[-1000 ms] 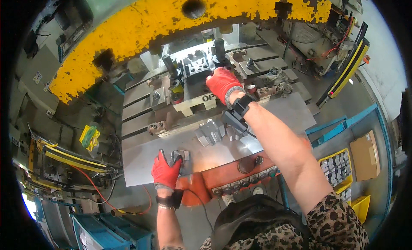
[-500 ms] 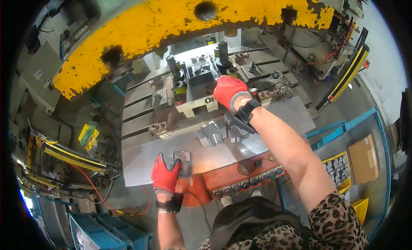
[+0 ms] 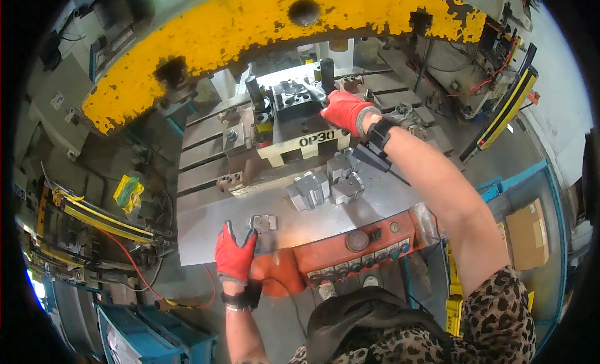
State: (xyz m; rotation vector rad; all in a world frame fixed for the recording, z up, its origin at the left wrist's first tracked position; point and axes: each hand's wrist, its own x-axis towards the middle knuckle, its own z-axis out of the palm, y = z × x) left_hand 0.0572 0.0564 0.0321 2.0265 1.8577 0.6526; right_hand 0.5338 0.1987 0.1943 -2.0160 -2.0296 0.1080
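Note:
My right hand [image 3: 345, 110], in a red glove, is closed at the right side of the die [image 3: 299, 117], beside its dark guide post. From its fingers a shiny, long metal tool [image 3: 316, 91] reaches toward the bright metal on top of the die. Its exact kind is unclear. My left hand [image 3: 235, 254], in a red glove with grey fingertips, is over the front left of the steel plate [image 3: 203, 229], thumb and fingers apart. Right by those fingertips lies a small flat metal part [image 3: 265, 222]. Several blocky grey metal parts [image 3: 309, 190] stand together mid-plate.
A chipped yellow press beam [image 3: 231, 35] spans above the die. An orange control panel [image 3: 356, 248] with buttons runs along the plate's front edge. Yellow-black light guards [image 3: 503, 111] stand at the right; a cardboard box [image 3: 527, 234] sits at lower right.
My right hand has shifted slightly up and right with the tool. My left hand has drawn back slightly left from the flat part, which stays on the plate. My right forearm now uncovers more blocky parts.

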